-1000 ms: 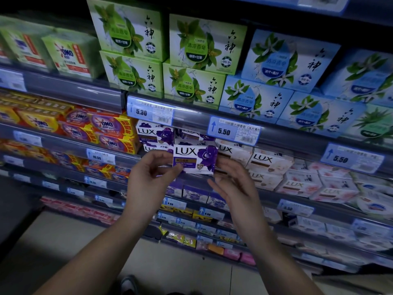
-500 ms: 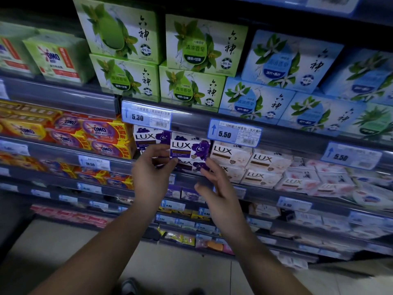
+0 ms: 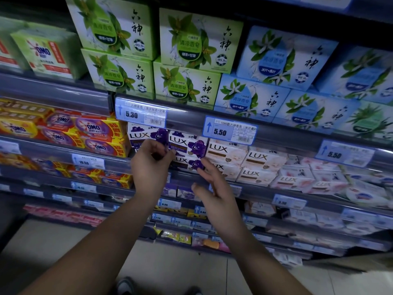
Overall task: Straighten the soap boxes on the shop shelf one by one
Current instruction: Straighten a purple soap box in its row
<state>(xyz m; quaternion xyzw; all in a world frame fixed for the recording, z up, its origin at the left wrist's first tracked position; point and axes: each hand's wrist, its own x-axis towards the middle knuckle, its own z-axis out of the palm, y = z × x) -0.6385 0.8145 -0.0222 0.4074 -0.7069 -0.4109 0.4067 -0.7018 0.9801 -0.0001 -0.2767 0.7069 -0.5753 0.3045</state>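
Note:
A purple LUX soap box (image 3: 188, 144) sits on top of another purple LUX box (image 3: 191, 163) on the shelf (image 3: 265, 189), under the 5.50 price tag. My left hand (image 3: 151, 165) has curled fingers and thumb at the top box's left end and pinches it there. It partly covers a second purple LUX stack (image 3: 144, 135) to the left. My right hand (image 3: 214, 189) is spread with straight fingers, and its index fingertip touches the lower box's right front corner.
White LUX boxes (image 3: 244, 160) and pink ones (image 3: 302, 177) fill the same shelf to the right. OMO soap packs (image 3: 95, 135) lie to the left. Green (image 3: 187, 62) and blue (image 3: 276, 77) boxes stand stacked on the shelf above. More shelves run below.
The purple LUX box went from held out in front of the shelf to sitting on the purple stack. My right hand let go and dropped to the lower box.

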